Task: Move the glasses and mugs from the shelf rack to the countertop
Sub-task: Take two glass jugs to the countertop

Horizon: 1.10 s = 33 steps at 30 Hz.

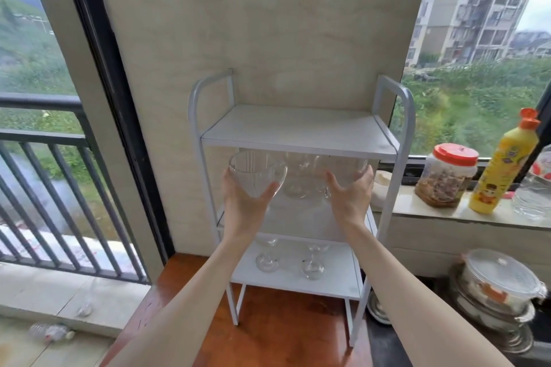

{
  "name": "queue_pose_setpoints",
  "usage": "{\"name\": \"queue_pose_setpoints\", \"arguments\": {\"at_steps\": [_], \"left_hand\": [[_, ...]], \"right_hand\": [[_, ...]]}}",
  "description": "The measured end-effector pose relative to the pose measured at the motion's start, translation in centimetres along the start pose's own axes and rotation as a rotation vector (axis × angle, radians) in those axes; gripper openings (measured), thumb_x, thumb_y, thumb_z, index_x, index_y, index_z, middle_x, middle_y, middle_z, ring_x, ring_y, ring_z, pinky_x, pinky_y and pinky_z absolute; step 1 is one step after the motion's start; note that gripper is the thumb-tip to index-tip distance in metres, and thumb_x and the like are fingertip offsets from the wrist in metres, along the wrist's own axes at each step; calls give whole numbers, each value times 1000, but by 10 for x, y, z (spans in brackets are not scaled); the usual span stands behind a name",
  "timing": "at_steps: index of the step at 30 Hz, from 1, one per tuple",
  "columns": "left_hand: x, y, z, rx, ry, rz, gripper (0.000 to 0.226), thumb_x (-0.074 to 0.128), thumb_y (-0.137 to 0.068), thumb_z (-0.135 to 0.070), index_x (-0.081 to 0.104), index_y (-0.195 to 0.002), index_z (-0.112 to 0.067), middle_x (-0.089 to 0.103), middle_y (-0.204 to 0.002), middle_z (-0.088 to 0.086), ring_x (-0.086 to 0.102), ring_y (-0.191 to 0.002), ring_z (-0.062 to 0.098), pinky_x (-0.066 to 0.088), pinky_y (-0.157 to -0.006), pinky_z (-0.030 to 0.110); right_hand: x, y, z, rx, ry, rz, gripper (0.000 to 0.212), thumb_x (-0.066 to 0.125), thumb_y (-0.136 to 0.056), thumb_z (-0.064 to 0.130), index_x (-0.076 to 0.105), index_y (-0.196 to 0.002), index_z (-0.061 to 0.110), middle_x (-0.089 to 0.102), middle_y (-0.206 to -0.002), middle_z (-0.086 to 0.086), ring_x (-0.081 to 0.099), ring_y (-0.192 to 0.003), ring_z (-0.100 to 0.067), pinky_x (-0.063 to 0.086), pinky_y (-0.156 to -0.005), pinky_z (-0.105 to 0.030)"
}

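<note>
A white three-tier shelf rack (298, 140) stands on a reddish wooden countertop (268, 334). My left hand (244, 199) grips a clear ribbed glass mug (253, 173) just in front of the middle shelf's left side. My right hand (351, 197) holds a second clear glass mug (343, 171) at the middle shelf's right side. Between them another clear glass (295, 179) stands on the middle shelf. Two stemmed glasses (267, 256) (313, 262) stand on the bottom shelf. The top shelf is bare.
On the sill to the right are a plastic jar with a red lid (444, 176), a yellow squeeze bottle (504, 167) and a clear bottle (533, 188). Stacked lidded dishes (501, 283) sit at the lower right. A balcony railing (44, 188) is on the left.
</note>
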<state>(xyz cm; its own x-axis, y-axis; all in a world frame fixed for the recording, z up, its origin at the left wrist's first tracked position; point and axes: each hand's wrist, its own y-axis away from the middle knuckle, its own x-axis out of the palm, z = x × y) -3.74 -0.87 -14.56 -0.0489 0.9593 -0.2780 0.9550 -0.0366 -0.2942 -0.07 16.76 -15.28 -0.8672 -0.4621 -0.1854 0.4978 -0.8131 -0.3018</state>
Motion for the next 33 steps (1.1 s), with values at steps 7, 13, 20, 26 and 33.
{"name": "queue_pose_setpoints", "arguments": {"at_steps": [7, 13, 20, 26, 33], "left_hand": [[-7, 9, -1, 55, 23, -18, 90, 76, -69, -44, 25, -137, -14, 44, -132, 6, 44, -121, 22, 39, -104, 42], [-19, 30, -4, 117, 47, 19, 82, 76, -72, -39, 29, -134, -15, 42, -129, 1, 43, -120, 19, 38, -104, 39], [-55, 65, -14, 167, 101, 18, 77, 74, -72, -41, 33, -132, -14, 45, -125, 2, 46, -117, 19, 39, -105, 41], [-91, 106, -27, 221, 135, 32, 74, 71, -73, -40, 36, -130, -7, 41, -115, -4, 48, -112, 17, 42, -96, 33], [-85, 190, -49, 221, 207, 278, 98, 71, -69, -49, 20, -142, -7, 35, -145, 10, 35, -132, 20, 30, -107, 33]], "right_hand": [[-2, 5, 5, -20, 50, -23, 69, 74, -75, 33, 39, -124, -1, 46, -121, -14, 42, -115, -27, 34, -102, -38], [-9, 32, 13, -53, 43, -6, 69, 74, -74, 31, 38, -124, 0, 43, -114, -8, 42, -113, -26, 38, -100, -39], [-35, 90, 27, -124, 48, 98, 75, 75, -74, 33, 35, -131, 4, 45, -127, -10, 43, -121, -24, 38, -103, -38], [-82, 157, 42, -197, 25, 84, 63, 73, -74, 38, 45, -121, 7, 51, -101, 0, 50, -91, -13, 39, -73, -6], [-188, 215, 39, -175, 27, -85, 46, 71, -78, 33, 49, -108, 7, 53, -82, 7, 53, -75, -2, 38, -64, -4]]}}
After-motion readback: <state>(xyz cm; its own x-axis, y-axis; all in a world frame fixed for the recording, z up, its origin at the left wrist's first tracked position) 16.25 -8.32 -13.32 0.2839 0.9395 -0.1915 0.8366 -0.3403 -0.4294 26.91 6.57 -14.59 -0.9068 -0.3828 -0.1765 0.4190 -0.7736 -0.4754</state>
